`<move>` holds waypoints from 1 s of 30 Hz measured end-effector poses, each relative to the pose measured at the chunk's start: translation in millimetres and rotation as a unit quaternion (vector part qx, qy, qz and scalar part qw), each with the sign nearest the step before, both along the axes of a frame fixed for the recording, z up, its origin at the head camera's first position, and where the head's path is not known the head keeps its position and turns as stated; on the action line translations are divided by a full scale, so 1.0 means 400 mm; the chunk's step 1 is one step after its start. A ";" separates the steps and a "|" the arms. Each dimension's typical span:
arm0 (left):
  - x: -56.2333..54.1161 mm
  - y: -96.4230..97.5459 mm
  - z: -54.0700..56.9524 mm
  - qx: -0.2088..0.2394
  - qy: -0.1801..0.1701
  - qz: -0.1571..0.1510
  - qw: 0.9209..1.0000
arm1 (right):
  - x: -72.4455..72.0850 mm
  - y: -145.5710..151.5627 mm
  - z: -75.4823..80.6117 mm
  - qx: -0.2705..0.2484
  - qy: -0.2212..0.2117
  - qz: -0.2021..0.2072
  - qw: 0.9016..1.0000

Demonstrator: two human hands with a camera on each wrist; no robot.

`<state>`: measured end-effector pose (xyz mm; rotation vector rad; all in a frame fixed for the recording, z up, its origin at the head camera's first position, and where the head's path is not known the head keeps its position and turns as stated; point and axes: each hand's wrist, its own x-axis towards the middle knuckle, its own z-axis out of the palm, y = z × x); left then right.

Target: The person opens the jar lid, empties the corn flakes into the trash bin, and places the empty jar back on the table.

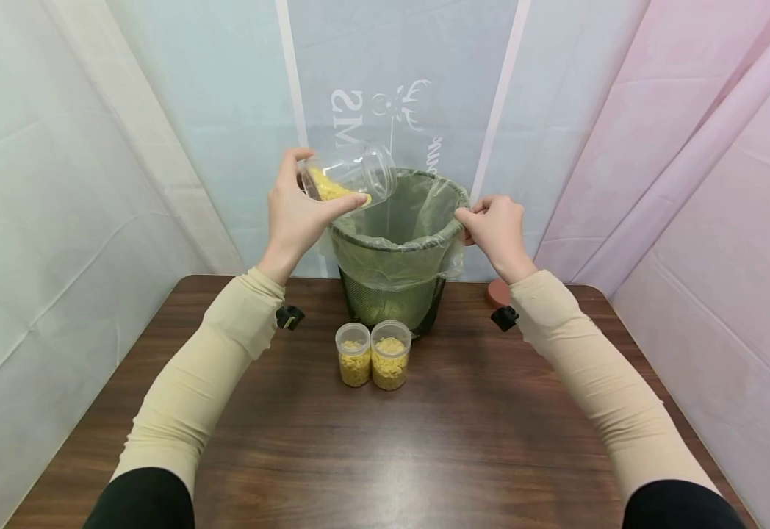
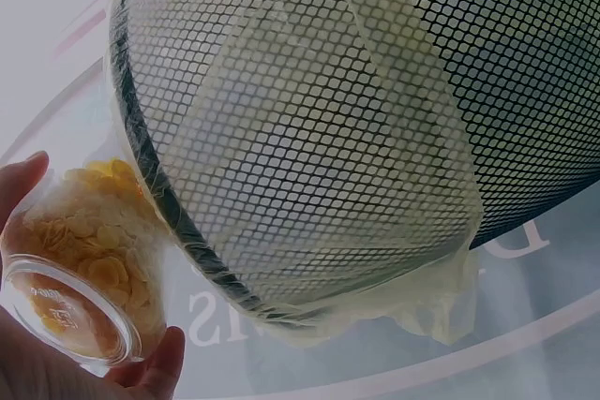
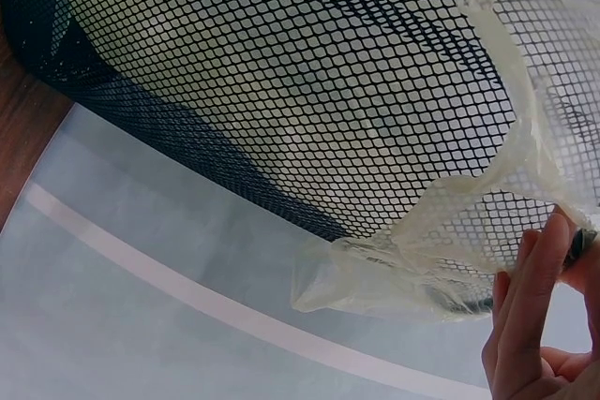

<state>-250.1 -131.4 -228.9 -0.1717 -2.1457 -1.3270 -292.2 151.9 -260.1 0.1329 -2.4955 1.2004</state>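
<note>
My left hand point(image 1: 297, 217) grips a clear plastic jar point(image 1: 352, 176) of yellow flakes, tipped on its side with its mouth over the left rim of a black mesh bin point(image 1: 393, 297). Flakes point(image 2: 103, 250) lie along the jar's lower side, and its base faces the left wrist camera. A thin see-through bag point(image 1: 385, 261) lines the bin and folds over its rim. On the right, my right hand point(image 1: 500, 229) pinches the rim and bag edge between thumb and fingers; the right wrist view shows those fingers point(image 3: 534, 306) at the rim.
Two upright jars, a left one point(image 1: 355, 360) and a right one point(image 1: 390, 360), stand side by side before the bin, holding yellow flakes. A reddish round lid point(image 1: 498, 293) lies partly behind my right wrist. The brown wooden table point(image 1: 385, 455) has fabric curtains around it.
</note>
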 end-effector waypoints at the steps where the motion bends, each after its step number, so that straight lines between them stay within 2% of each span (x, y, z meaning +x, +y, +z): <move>1: -0.001 0.000 0.000 -0.001 0.002 -0.003 1.000 | 0.000 0.000 0.000 0.000 -0.001 -0.001 1.000; 18: -0.007 0.015 0.013 -0.026 0.006 -0.024 0.999 | 0.002 0.001 -0.003 0.002 0.004 -0.006 1.000; 30: -0.009 0.021 0.015 -0.051 0.039 -0.039 0.997 | 0.004 -0.007 -0.002 -0.001 0.000 -0.003 1.000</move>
